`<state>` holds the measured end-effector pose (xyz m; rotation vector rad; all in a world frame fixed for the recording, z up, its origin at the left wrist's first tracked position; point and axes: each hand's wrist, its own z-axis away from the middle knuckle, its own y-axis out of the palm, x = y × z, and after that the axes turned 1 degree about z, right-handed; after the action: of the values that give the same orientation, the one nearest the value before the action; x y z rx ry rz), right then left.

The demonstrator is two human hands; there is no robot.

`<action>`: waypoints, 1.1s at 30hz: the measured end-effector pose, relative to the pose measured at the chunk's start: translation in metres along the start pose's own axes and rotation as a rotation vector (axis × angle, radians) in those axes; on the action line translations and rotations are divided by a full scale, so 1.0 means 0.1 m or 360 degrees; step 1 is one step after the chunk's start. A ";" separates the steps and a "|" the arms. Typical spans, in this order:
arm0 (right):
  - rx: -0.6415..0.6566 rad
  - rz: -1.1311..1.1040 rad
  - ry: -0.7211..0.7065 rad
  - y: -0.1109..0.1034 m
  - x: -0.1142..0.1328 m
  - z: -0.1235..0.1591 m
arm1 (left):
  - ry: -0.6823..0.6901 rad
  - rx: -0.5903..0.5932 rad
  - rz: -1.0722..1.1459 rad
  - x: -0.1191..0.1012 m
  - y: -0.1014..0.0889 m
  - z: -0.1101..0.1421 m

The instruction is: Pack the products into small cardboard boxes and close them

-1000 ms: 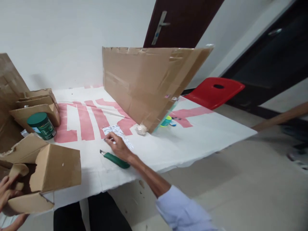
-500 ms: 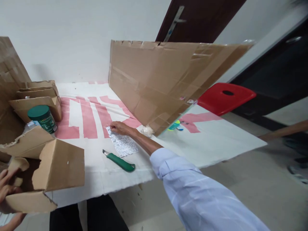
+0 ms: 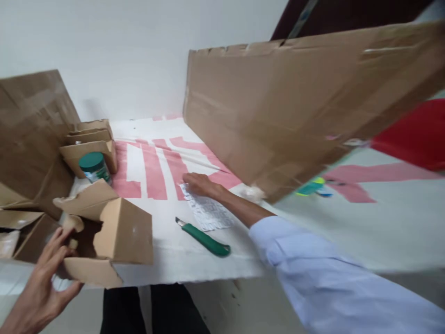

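My right hand (image 3: 198,183) reaches out from a light blue sleeve, its fingers bent together on the far edge of a white printed sheet (image 3: 212,215) lying on the table (image 3: 347,232). A green-handled utility knife (image 3: 205,239) lies just in front of the sheet, untouched. My left hand (image 3: 48,278) grips a torn brown cardboard box (image 3: 121,232) at the table's near left edge, with the fingers on its ragged opening and the thumb under the lower flap. The inside of the box is dark and hidden.
A large cardboard panel (image 3: 278,111) stands tilted across the table's right half. Under its lower edge lie a crumpled white wad (image 3: 255,192) and small green and blue items (image 3: 311,188). A green-lidded jar (image 3: 93,167) sits among cardboard pieces at left. A red chair (image 3: 413,134) is behind.
My right hand has moved from beside the knife to the far end of the printed sheet. My left hand has come further into view on the box. The view has shifted closer.
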<state>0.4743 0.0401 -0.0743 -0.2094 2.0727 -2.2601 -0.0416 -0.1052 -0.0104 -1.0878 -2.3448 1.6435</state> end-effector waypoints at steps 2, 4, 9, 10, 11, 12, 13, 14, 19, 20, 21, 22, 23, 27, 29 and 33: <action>-0.0059 0.0035 -0.0014 0.03 0.09 0.02 | 0.0035 0.0081 -0.0095 -0.07 -0.04 -0.05; -0.0119 0.0054 -0.0022 0.02 0.17 0.06 | 0.0051 0.0134 -0.0173 -0.08 -0.06 -0.12; -0.0380 -0.0063 0.0087 -0.01 0.46 0.28 | -0.0017 0.0196 -0.0306 0.10 -0.05 -0.41; -0.0462 -0.0220 0.0058 0.02 0.57 0.34 | -0.0034 0.0206 -0.0329 0.16 -0.05 -0.50; -0.0536 -0.0426 -0.0013 0.06 0.70 0.40 | -0.0051 0.0217 -0.0353 0.21 -0.05 -0.59; -0.0589 -0.0652 -0.0127 0.10 0.85 0.46 | -0.0070 0.0231 -0.0380 0.26 -0.06 -0.70; -0.0615 -0.0854 -0.0262 0.16 1.00 0.51 | -0.0094 0.0245 -0.0409 0.30 -0.07 -0.80; -0.0621 -0.1000 -0.0388 0.21 1.15 0.57 | -0.0130 0.0257 -0.0436 0.34 -0.09 -0.91; -0.0694 -0.1115 -0.0638 0.37 1.65 0.78 | -0.0378 0.0319 -0.0573 0.32 -0.21 -1.27; -0.0728 -0.1084 -0.0644 0.40 1.68 0.82 | -0.0393 0.0296 -0.0619 0.25 -0.21 -1.27; -0.0768 -0.1047 -0.0645 0.43 1.69 0.86 | -0.0386 0.0236 -0.0667 0.17 -0.19 -1.24; -0.0812 -0.1002 -0.0640 0.46 1.69 0.92 | -0.0368 0.0140 -0.0708 0.07 -0.14 -1.17; -0.0854 -0.0953 -0.0632 0.51 1.67 0.97 | -0.0339 0.0027 -0.0724 -0.03 -0.08 -1.08; -0.0950 -0.0735 -0.0569 0.74 1.57 1.24 | -0.0489 -0.0164 -0.0324 -0.27 0.38 -0.69; -0.0984 -0.0640 -0.0536 0.88 1.50 1.38 | -0.0797 -0.0141 0.0032 -0.20 0.61 -0.65; -0.1085 -0.0547 -0.0512 1.12 1.36 1.56 | -0.1124 -0.0275 0.0196 0.15 0.88 -0.91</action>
<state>0.3575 -0.1431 -0.1650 -0.9509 2.6654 -1.4040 0.0310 -0.0090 -0.0513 -0.7603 -2.9260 2.1834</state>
